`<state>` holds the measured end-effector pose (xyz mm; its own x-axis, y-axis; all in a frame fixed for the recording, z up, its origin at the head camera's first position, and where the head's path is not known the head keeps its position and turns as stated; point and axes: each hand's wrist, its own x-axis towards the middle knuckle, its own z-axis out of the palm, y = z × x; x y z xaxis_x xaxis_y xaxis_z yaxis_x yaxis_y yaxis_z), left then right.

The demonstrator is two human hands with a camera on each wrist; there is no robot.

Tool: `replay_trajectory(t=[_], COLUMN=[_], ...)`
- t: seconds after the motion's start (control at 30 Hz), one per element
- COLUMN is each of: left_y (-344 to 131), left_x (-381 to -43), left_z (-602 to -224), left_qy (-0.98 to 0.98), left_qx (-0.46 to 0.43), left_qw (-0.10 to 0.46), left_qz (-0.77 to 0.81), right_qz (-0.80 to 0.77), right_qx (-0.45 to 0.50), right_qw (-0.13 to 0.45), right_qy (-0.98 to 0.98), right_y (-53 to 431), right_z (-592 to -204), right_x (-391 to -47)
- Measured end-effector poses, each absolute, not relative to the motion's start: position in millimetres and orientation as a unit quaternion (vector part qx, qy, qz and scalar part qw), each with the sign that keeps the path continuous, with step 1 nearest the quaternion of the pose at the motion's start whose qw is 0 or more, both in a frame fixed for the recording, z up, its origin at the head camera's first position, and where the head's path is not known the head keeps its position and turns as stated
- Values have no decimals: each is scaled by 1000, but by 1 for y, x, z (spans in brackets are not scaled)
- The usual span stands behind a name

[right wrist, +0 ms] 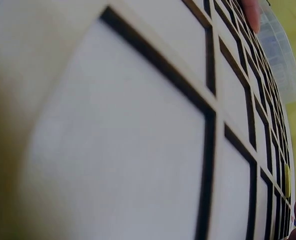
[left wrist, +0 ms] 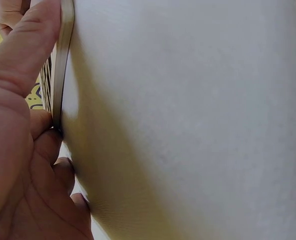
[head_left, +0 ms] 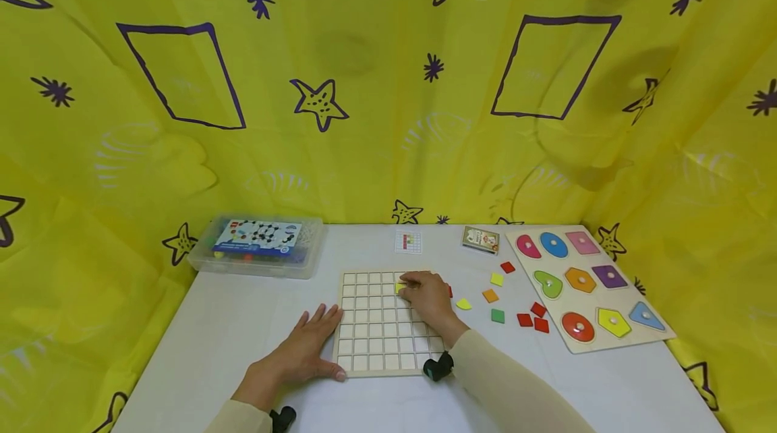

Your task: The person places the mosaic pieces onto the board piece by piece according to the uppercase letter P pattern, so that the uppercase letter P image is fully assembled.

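- Clearly, the right hand (head_left: 429, 298) has its thumb and forefinger drawn together on a yellow tile (head_left: 400, 289), pinching it at the far part of the grid board (head_left: 382, 373), right of centre.
- The left hand (head_left: 300, 352) has its fingers spread apart and fairly straight; the forefinger touches the board's left edge and the thumb reaches its near left corner.
- The board lies flat on the white-covered desk (head_left: 243, 311), in front of the person: pale wood, with thin raised bars around square white cells, dark along their inner sides in the right wrist view.
- The pinched tile is bright yellow; fingers cover much of it, so its full outline is hard to tell.
- Loose to the right of the board: five red pieces (head_left: 541, 325), one seemingly part-hidden behind the right hand; two yellow pieces (head_left: 464, 303), one with a curved edge; one orange piece (head_left: 490, 295); one green piece (head_left: 498, 315).
- One puzzle board (head_left: 570, 284) at the right carries nine coloured shapes.
- Along the back stand one clear plastic case (head_left: 314, 251), one gridded card (head_left: 409, 242) and one small box (head_left: 481, 239).
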<state>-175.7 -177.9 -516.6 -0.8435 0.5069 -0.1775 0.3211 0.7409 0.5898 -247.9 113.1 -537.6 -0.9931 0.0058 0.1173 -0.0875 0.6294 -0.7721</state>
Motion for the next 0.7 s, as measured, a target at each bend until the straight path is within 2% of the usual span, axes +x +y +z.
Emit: replay_trajectory(t=[0.43,0.7], left_y=[-178,-177], left_x=[-176,-175], left_z=[-518,-518], left_qy=[919,919], left_qx=[224,218], left_qw=[162,166], left_qz=[280,282], right_qz=[510,509], right_qx=[5,-35], right_qw=[30,39], right_qy=[-860,-859], right_y=[123,161], right_z=[-528,-514], right_x=[-242,-237])
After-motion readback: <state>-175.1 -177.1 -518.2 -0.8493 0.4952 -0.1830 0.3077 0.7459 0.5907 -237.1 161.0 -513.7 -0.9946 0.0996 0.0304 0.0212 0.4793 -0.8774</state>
